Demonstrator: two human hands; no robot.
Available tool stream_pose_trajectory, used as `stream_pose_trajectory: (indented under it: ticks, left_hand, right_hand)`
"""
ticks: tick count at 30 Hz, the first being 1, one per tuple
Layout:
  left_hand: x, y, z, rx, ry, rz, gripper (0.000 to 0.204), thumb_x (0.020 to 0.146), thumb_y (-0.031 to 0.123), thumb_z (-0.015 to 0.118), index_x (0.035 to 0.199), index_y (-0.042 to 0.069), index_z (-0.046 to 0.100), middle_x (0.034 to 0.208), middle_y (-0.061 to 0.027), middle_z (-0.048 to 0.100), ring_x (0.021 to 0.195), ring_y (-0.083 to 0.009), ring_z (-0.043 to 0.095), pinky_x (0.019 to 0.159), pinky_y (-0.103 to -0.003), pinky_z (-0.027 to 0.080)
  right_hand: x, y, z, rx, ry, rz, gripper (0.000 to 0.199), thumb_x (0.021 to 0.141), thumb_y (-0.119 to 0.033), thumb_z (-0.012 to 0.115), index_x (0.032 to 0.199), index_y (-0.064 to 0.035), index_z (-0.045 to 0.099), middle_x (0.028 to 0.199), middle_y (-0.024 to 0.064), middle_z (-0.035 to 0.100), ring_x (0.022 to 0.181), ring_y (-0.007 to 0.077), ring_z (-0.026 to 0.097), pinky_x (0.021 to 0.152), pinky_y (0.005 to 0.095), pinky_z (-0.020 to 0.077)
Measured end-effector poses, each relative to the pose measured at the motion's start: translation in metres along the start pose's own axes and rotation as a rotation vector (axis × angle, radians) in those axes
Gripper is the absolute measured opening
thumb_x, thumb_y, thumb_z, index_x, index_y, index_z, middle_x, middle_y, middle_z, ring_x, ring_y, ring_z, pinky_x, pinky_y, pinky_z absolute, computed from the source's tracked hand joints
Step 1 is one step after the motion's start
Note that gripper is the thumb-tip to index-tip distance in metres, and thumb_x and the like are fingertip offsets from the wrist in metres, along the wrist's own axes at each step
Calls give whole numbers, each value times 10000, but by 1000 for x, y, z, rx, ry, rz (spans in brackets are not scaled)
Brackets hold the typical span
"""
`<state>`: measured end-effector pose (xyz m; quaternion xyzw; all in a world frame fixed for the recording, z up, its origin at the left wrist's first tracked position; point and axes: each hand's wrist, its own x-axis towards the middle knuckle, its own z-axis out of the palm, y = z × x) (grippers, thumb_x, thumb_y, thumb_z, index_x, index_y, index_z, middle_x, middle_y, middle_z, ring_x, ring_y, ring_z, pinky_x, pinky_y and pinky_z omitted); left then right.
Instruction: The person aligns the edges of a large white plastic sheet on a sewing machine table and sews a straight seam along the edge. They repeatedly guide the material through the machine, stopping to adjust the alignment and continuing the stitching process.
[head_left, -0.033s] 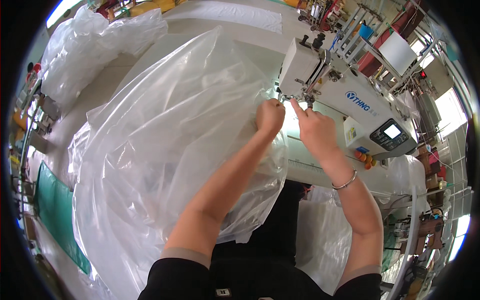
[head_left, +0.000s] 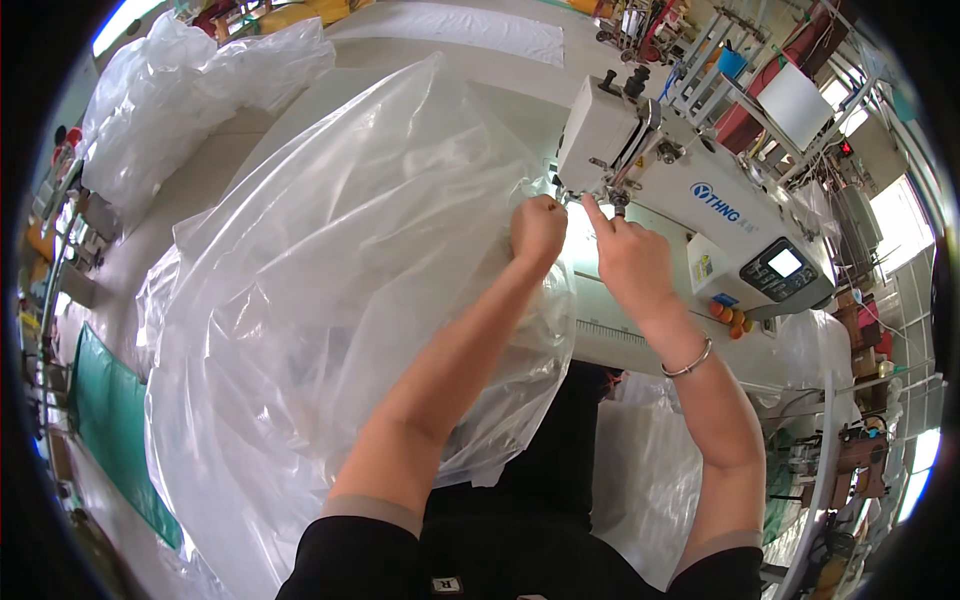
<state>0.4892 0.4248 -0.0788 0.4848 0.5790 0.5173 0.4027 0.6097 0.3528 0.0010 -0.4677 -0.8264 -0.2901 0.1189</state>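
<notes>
clear plastic sheet [head_left: 330, 300] | crumpled, glossy, billowing | left hand [head_left: 537, 232] grips edge

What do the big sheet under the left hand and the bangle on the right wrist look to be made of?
The sheet looks like thin clear plastic film: see-through, glossy, creased into soft folds where the left hand bunches it by the sewing machine. The bangle seems to be metal, thin and silvery with a bright shine; its exact metal cannot be told. The right hand is bare.
</notes>
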Motion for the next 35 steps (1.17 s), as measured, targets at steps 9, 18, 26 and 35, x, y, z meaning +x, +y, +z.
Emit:
stream_pose_trajectory:
  ticks: [9, 18, 26, 35]
  left_hand:
    - [-3, -3, -1, 117, -32, 129, 147, 749, 107, 572, 750, 5, 677, 756, -227, 647, 703, -401, 634, 644, -459, 489]
    - [-14, -7, -8, -35, 101, 298, 117, 783, 101, 570, 752, 12, 639, 721, -213, 637, 671, -385, 627, 619, -452, 486]
    - [-26, -4, -13, 238, -69, 503, 129, 790, 152, 588, 735, 36, 577, 640, -181, 595, 591, -361, 593, 558, -441, 455]
    - [-22, -4, -2, 356, -65, 401, 143, 781, 132, 565, 711, 8, 547, 660, -209, 605, 666, -426, 611, 599, -502, 479]
  right_hand:
    - [10, -12, -6, 5, -113, 109, 608, 741, -60, 576, 1345, -99, 519, 595, 67, 583, 476, 212, 578, 452, 349, 465]
    - [4, -3, 3, 24, -61, 145, 537, 798, -80, 574, 1326, -170, 535, 586, 53, 596, 474, 226, 600, 447, 354, 473]
    - [5, -3, 0, 94, 3, 145, 472, 805, -74, 564, 1275, -114, 564, 586, 48, 595, 464, 231, 597, 451, 362, 476]
    - [0, 1, 2, 52, -8, 96, 528, 796, -75, 580, 1320, -119, 532, 574, 50, 580, 459, 234, 590, 437, 356, 466]
